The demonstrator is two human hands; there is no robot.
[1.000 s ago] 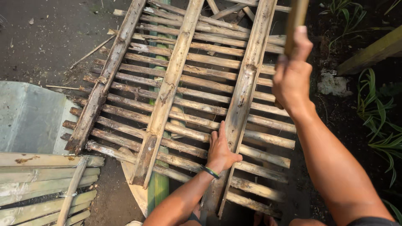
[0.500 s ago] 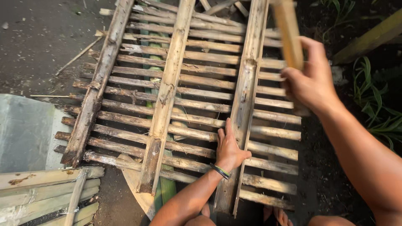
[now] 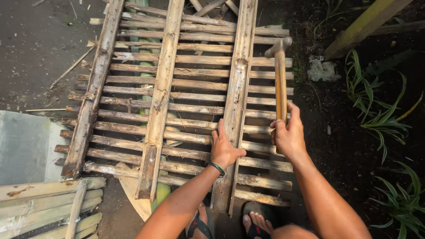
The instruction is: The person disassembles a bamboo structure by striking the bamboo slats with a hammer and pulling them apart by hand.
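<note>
A weathered bamboo slat panel [image 3: 177,95] lies flat on the ground, with three long rails across many thin cross slats. My left hand [image 3: 223,148] presses flat on the right rail [image 3: 237,88], fingers spread, a dark band on its wrist. My right hand [image 3: 288,132] grips the wooden handle of a hammer [image 3: 280,77]. The hammer's head hovers low over the slats just right of that rail. My feet in sandals [image 3: 256,223] stand at the panel's near edge.
Dark soil and green plants [image 3: 380,110] lie to the right, with a yellowish pole [image 3: 367,22] at top right. A grey sheet [image 3: 22,146] and stacked bamboo strips [image 3: 48,208] sit at the lower left. Loose sticks lie on the dirt at left.
My right hand has swung the hammer down from high above to just over the slats. My left hand has stayed pressed on the right rail.
</note>
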